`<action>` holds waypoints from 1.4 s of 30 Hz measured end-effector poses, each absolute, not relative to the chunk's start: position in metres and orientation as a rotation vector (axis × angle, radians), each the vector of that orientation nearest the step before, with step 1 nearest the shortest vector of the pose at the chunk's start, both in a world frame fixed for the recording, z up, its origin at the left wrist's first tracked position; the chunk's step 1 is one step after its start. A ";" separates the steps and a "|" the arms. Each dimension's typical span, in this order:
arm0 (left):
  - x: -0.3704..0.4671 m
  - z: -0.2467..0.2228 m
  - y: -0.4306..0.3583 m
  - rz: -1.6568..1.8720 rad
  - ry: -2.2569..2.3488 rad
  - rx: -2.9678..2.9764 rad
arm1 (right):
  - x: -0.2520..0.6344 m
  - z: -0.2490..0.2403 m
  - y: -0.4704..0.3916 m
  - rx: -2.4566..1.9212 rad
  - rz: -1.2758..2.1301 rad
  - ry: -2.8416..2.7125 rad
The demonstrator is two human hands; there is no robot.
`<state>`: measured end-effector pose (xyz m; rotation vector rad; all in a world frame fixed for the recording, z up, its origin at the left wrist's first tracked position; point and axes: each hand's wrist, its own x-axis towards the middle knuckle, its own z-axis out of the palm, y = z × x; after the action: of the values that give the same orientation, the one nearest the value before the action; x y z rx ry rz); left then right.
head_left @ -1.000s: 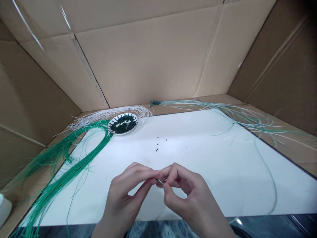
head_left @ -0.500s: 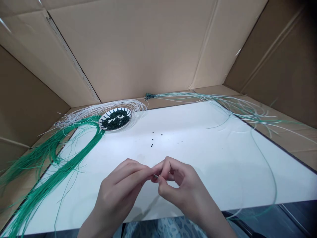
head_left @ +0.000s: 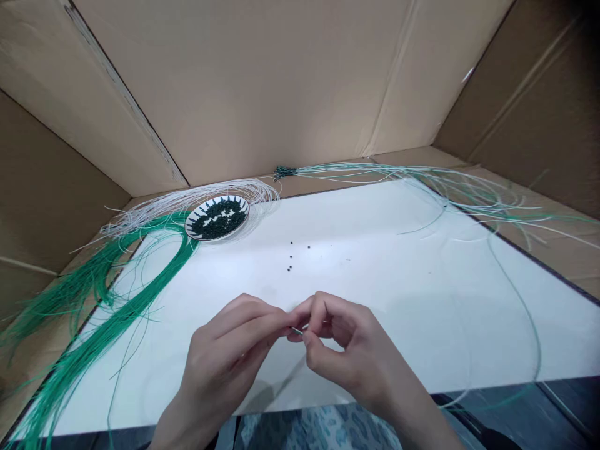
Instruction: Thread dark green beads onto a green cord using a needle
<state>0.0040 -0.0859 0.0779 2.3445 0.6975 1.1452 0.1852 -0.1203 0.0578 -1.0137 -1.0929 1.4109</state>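
Over the near part of the white tabletop, my left hand (head_left: 229, 350) and my right hand (head_left: 349, 347) meet at the fingertips. A short piece of thin cord (head_left: 297, 330) shows between them, pinched on both sides. Fingers cover the rest of it, so any bead there cannot be made out. Beyond my hands lie several loose dark beads (head_left: 291, 257) on the white board (head_left: 356, 275). Further left, a white patterned plate (head_left: 189, 227) holds many dark green beads (head_left: 220, 219).
Long green cords (head_left: 159, 284) spread along the left edge, and white cords (head_left: 187, 203) curve behind the plate. Along the back lies a bundle of green and white cords with dark beaded ends (head_left: 285, 172), trailing right. Cardboard walls (head_left: 290, 81) surround the board.
The view has shifted slightly. My hands keep their pinch on the cord, with the right fingertips a little farther right and slightly more cord showing.
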 end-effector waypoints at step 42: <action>-0.003 0.081 -0.096 1.206 0.571 2.225 | 0.181 0.073 -0.132 -1.037 1.498 -1.097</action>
<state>-0.0029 -0.0963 0.0813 2.2246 0.5713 1.2064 0.1813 -0.1316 0.0735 -1.0372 -1.0970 1.4982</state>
